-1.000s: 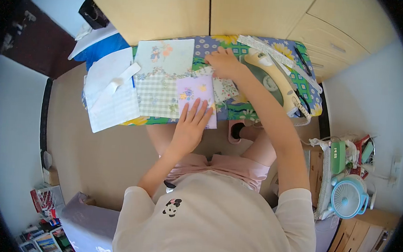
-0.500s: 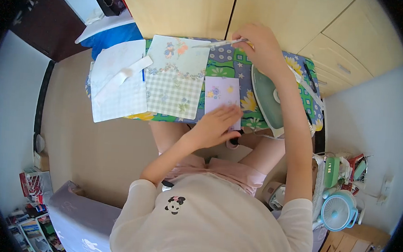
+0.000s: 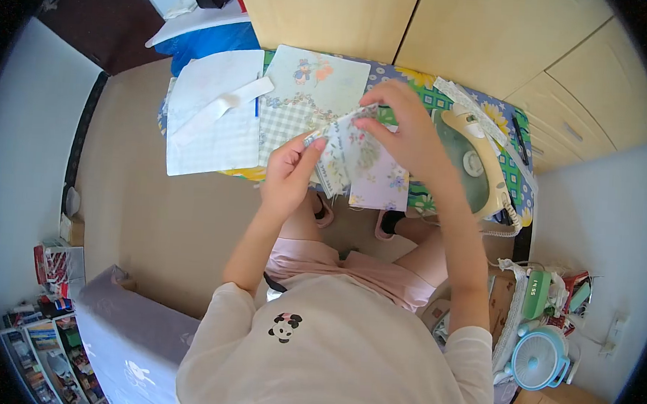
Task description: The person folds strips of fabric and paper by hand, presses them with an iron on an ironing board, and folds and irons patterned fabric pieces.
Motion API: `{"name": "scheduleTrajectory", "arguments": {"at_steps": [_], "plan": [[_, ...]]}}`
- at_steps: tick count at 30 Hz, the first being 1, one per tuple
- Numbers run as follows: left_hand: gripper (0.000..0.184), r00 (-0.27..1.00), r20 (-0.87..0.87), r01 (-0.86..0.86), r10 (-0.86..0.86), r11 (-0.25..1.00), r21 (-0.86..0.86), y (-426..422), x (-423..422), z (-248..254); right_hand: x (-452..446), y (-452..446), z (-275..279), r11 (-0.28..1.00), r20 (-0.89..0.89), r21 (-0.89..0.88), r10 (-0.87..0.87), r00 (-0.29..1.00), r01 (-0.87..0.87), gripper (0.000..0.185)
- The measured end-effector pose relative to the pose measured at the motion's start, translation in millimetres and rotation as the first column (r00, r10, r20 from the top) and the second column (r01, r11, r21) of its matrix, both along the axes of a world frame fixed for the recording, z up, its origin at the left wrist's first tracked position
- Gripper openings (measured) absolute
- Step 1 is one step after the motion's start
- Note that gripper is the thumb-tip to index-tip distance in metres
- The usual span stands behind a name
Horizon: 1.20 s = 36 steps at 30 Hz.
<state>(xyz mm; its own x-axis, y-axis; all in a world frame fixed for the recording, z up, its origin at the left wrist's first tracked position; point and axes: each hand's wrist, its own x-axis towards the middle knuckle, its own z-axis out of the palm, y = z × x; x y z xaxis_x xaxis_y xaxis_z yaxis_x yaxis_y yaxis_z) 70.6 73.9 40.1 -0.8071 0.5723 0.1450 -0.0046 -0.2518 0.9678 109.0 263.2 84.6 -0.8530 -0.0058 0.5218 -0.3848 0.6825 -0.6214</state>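
Observation:
Both hands hold a small floral cloth piece point(image 3: 347, 148), pale with pink and green print, above the board's front part. My left hand point(image 3: 290, 172) pinches its left edge, thumb on top. At its upper right corner, the fingers of my right hand point(image 3: 406, 129) are closed on it. The cloth is tilted and looks layered, with loose threads at its lower end. Below it lies a lilac flowered piece point(image 3: 384, 187), partly covered. Behind my left hand rests a sheet with green checks and a printed figure point(image 3: 328, 73). A green and cream iron point(image 3: 477, 167) lies to the right.
A patterned ironing surface point(image 3: 427, 86) carries everything. At left is a pale checked sheet point(image 3: 213, 136) with a white strip point(image 3: 222, 105) and a blue pen-like stick point(image 3: 257, 105). Wooden cabinets point(image 3: 327, 17) stand behind. The iron's coiled cord point(image 3: 512, 213) hangs at the right edge.
My right hand has come down and inward from the cabinet side with the cloth. My left hand has lifted off the lilac piece and now grips the cloth too. The view has shifted slightly.

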Motion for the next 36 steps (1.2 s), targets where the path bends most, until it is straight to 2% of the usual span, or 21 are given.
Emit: {"name": "scheduleTrajectory", "arguments": {"at_steps": [1, 2, 3, 4, 5, 7, 8, 10, 11, 12, 13, 17, 18, 20, 23, 26, 29, 32, 33, 35, 36], "plan": [[0.030, 0.986, -0.079, -0.149, 0.149, 0.989, 0.004, -0.4, 0.5, -2.7, 0.0, -9.0, -4.6, 0.979, -0.245, 0.054, -0.178, 0.953, 0.197, 0.019], [0.030, 0.985, -0.079, -0.156, 0.156, 0.988, 0.004, -3.7, 1.4, 0.3, 4.4, -19.3, -8.4, 0.980, -0.245, 0.055, -0.172, 0.954, 0.191, 0.019], [0.029, 0.971, -0.160, -0.204, 0.180, 0.967, -0.150, -7.8, 3.8, 6.4, 12.1, -30.7, -11.7, 0.985, -0.045, -0.132, -0.117, 0.992, 0.110, 0.019], [0.030, 0.962, -0.200, -0.231, 0.187, 0.947, -0.224, -9.1, 6.5, 9.1, 17.0, -40.1, -15.2, 0.944, 0.143, -0.324, -0.021, 0.989, 0.067, 0.020], [0.030, 0.952, -0.240, -0.258, 0.190, 0.920, -0.295, -10.3, 9.1, 11.8, 17.2, -49.0, -21.1, 0.944, 0.144, -0.323, -0.020, 0.989, 0.066, 0.020], [0.032, 0.826, -0.522, -0.357, 0.213, 0.914, -0.192, -7.4, 14.0, 13.2, 16.8, -63.1, -31.2, 0.882, 0.005, -0.441, -0.182, 0.983, 0.165, 0.018], [0.032, 0.825, -0.523, -0.358, 0.212, 0.914, -0.193, -7.7, 12.8, 9.6, 21.4, -63.3, -31.7, 0.882, 0.004, -0.442, -0.181, 0.983, 0.164, 0.018], [0.035, 0.724, -0.634, -0.438, 0.273, 0.891, -0.117, -8.5, 9.5, -2.4, 29.6, -60.7, -33.0, 0.914, -0.017, -0.262, -0.326, 0.945, 0.310, 0.018], [0.035, 0.724, -0.632, -0.441, 0.275, 0.889, -0.119, -8.8, 9.9, -3.9, 30.4, -63.0, -33.3, 0.915, -0.014, -0.262, -0.322, 0.947, 0.307, 0.018], [0.036, 0.668, -0.695, -0.475, 0.266, 0.872, -0.122, -9.2, 11.2, -5.6, 31.6, -66.4, -34.0, 0.870, 0.152, -0.455, -0.136, 0.979, 0.191, 0.018], [0.037, 0.608, -0.754, -0.503, 0.247, 0.856, -0.124, -9.0, 13.1, -7.2, 33.2, -69.3, -34.9, 0.758, 0.268, -0.642, 0.081, 0.960, 0.115, 0.019], [0.040, 0.592, -0.785, -0.498, 0.185, 0.849, -0.175, -5.0, 23.6, -12.6, 29.4, -65.9, -42.3, 0.675, 0.296, -0.727, 0.144, 0.944, 0.125, 0.020], [0.041, 0.684, -0.712, -0.433, 0.160, 0.874, -0.219, -7.9, 27.5, -8.2, 29.0, -62.7, -46.7, 0.643, 0.271, -0.762, 0.203, 0.941, 0.081, 0.020], [0.042, 0.768, -0.627, -0.364, 0.129, 0.894, -0.260, -11.1, 29.4, -4.9, 29.5, -61.1, -47.9, 0.604, 0.245, -0.796, 0.263, 0.933, 0.039, 0.019], [0.043, 0.859, -0.490, -0.289, 0.146, 0.929, -0.230, -15.2, 28.6, -7.9, 31.5, -61.3, -45.3, 0.534, 0.259, -0.844, 0.334, 0.906, 0.044, 0.019], [0.043, 0.798, -0.593, -0.305, 0.103, 0.919, -0.251, -17.6, 25.5, -10.9, 31.0, -61.4, -44.5, 0.521, 0.249, -0.853, 0.370, 0.895, 0.022, 0.019], [0.040, 0.860, -0.500, -0.242, 0.108, 0.947, -0.212, -17.4, 28.8, -5.7, 30.7, -62.1, -42.8, 0.522, 0.276, -0.852, 0.378, 0.884, 0.043, 0.014], [0.037, 0.936, -0.340, -0.135, 0.091, 0.985, -0.107, -18.8, 24.1, -7.2, 28.8, -60.4, -44.1, 0.553, 0.274, -0.833, 0.386, 0.881, 0.016, 0.012], [0.032, 0.969, -0.225, -0.115, 0.100, 0.992, -0.055, -19.6, 21.5, -3.6, 28.5, -58.5, -45.0, 0.587, 0.291, -0.809, 0.390, 0.873, 0.007, 0.010], [0.028, 0.988, -0.106, -0.109, 0.109, 0.994, -0.001, -26.5, 10.8, -1.9, 27.3, -51.3, -46.5, 0.621, 0.309, -0.784, 0.400, 0.863, -0.007, 0.008], [0.026, 0.990, -0.044, -0.137, 0.135, 0.990, -0.036, -35.8, 0.0, -2.3, 26.2, -44.7, -47.2, 0.627, 0.322, -0.779, 0.404, 0.856, -0.003, 0.007]]}}
